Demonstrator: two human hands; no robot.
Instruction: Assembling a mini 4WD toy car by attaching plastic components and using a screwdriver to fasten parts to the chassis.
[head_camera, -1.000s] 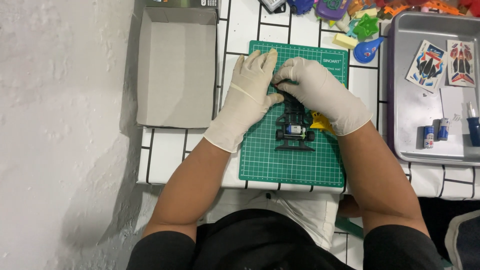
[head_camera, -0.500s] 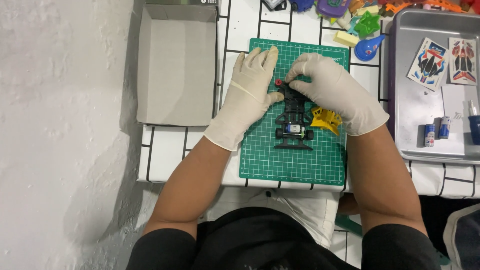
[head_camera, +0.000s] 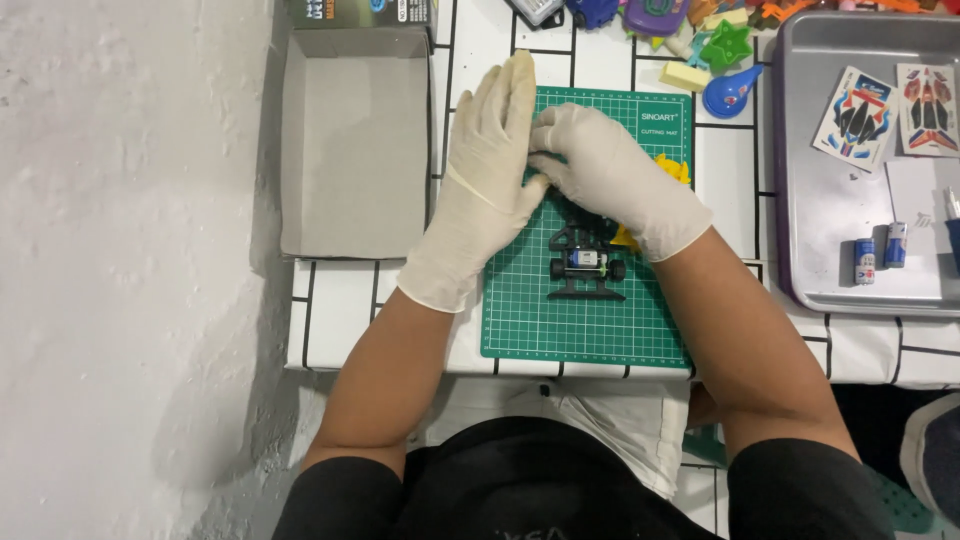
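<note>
Two gloved hands work over a small black toy car chassis on a green cutting mat.

The white tiled tabletop (head_camera: 350, 320) carries an open grey cardboard box (head_camera: 352, 150) at the left, a grey metal tray (head_camera: 820, 230) at the right and the green cutting mat (head_camera: 590, 320) in the middle. The left hand (head_camera: 480, 180) lies flat along the mat's left edge, its fingers (head_camera: 510, 90) stretched out and together, gripping nothing. The right hand (head_camera: 615, 175) curls down over the front of the toy car chassis (head_camera: 585, 265); whether its fingers pinch a part cannot be told. A yellow piece (head_camera: 675, 168) peeks out beside that hand. In the tray lie two colourful sticker sheets (head_camera: 855, 115) and two small batteries (head_camera: 878, 255).
</note>
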